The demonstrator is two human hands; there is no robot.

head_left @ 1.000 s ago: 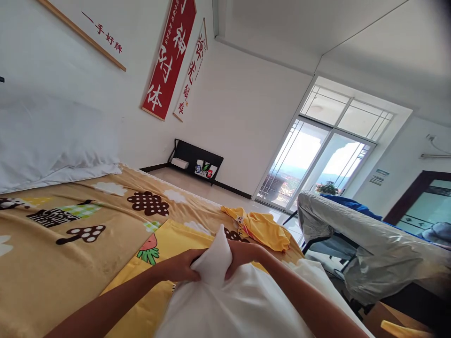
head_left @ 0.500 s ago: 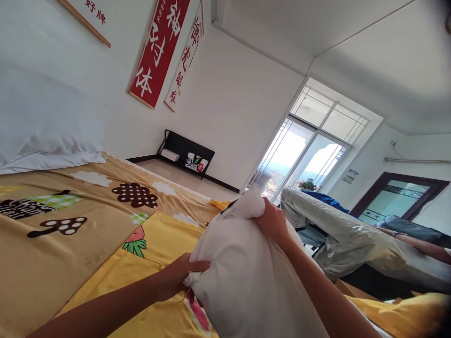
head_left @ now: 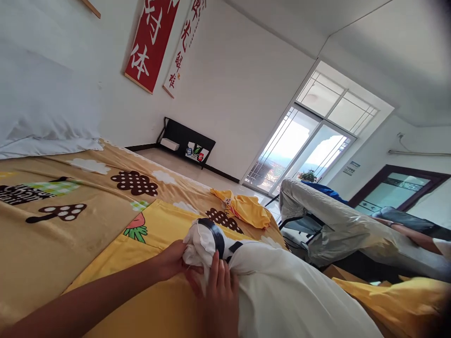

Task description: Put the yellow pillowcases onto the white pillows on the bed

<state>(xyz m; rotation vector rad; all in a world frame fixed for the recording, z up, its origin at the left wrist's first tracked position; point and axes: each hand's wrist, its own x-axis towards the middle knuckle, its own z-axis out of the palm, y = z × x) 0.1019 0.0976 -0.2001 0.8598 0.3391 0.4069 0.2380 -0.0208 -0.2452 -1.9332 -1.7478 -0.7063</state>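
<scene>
A white pillow (head_left: 282, 300) lies on a yellow cartoon-print cloth (head_left: 158, 225) on the bed. My left hand (head_left: 171, 260) pinches the bunched white corner of the pillow (head_left: 197, 244) from the left. My right hand (head_left: 220, 295) lies over the same corner with its fingers stretched along the cloth. A black band (head_left: 214, 232) wraps the bunched end, between the two hands.
The bed carries a tan blanket with brown dotted shapes (head_left: 70, 206) and a white pillow (head_left: 42, 136) at its head. A crumpled yellow cloth (head_left: 246, 209) lies at the far edge. A silver-covered object (head_left: 338, 230) stands to the right, and another person's arm (head_left: 416, 239) lies beyond it.
The pillow end, held up in the air before, has come down onto the bed. My right hand left the raised corner and dropped beside my left. The black band now shows.
</scene>
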